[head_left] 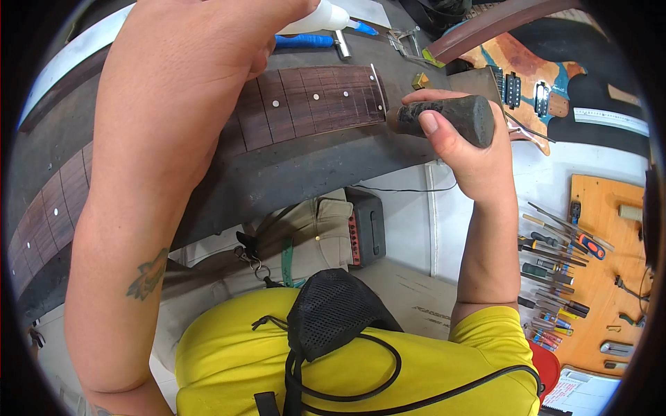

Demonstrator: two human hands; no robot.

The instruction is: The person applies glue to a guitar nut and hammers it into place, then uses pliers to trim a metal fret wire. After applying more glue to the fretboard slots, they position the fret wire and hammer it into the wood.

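Observation:
My left hand reaches across the top of the view, its fingers curled round a white squeeze bottle with a blue nozzle pointing right. Beneath my left forearm runs a dark wooden guitar fretboard with white dot inlays and cross slots. A thin silvery strip lies across its right end. My right hand grips a dark, worn, tapered cylinder, thumb pressed along its side. The cylinder's narrow end is right by the fretboard's end. Part of my left fingers is hidden behind the hand.
Behind the fretboard lie a small blue-handled hammer, a metal clamp-like tool and a small brass block. A guitar body rests at the upper right, near a white ruler. Several hand tools line a wooden board at right.

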